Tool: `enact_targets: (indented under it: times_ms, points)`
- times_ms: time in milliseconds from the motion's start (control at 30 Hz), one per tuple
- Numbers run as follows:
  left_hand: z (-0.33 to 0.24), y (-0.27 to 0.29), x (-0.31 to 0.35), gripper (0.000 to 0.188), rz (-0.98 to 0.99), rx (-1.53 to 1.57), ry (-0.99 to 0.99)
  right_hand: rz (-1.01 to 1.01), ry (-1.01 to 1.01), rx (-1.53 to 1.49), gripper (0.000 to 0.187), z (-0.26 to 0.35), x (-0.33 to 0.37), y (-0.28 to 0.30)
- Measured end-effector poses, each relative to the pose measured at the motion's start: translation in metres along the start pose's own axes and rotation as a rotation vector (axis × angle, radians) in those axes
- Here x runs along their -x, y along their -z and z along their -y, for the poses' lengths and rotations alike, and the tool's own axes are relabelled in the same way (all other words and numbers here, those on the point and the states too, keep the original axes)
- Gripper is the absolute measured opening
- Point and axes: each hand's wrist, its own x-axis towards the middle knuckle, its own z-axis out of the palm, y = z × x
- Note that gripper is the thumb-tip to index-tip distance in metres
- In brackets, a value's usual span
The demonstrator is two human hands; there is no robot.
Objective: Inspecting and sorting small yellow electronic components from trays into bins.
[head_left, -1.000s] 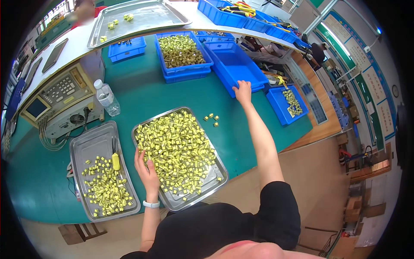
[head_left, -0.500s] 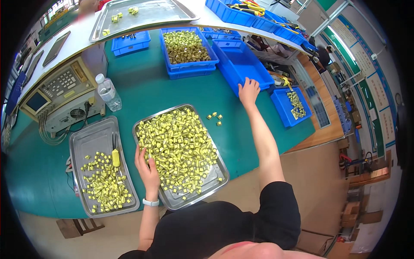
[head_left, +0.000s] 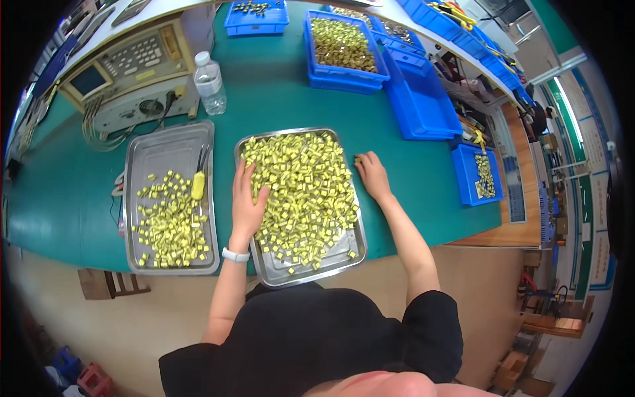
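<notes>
Under my left hand is the left rim of a steel tray heaped with small yellow-and-grey block-shaped parts; its fingers are spread and reach over the parts at the edge. My right hand rests on the green table just right of that tray, palm down with fingers stretched and slightly bent. A small yellow part shows at its fingertips; whether more lie beneath it is hidden. To the left, a second steel tray carries a looser pile of the same parts and yellow-handled tweezers.
A water bottle stands beside a beige bench instrument with cables. Farther back are a blue bin full of parts and an empty blue bin. A smaller blue bin with parts sits at the table's right.
My right hand has come back from the empty blue bin to the table beside the full tray, over where several loose parts lay. My left hand stays on the tray; the view has shifted.
</notes>
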Motion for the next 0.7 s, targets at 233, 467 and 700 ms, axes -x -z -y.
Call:
enact_targets:
  times_ms: [233, 467, 700]
  points:
    - [-0.004, -0.001, -0.012, 0.059, 0.045, -0.142, -0.039, -0.219, -0.497, -1.255, 0.033, 0.032, 0.010, -0.029]
    - [-0.007, -0.006, -0.008, 0.062, 0.046, -0.283, -0.102, -0.005, -0.287, -0.761, 0.037, 0.083, 0.013, 0.000]
    - [-0.019, -0.007, 0.009, 0.059, 0.033, -0.241, -0.086, -0.027, -0.273, -0.706, 0.047, 0.103, 0.036, 0.005]
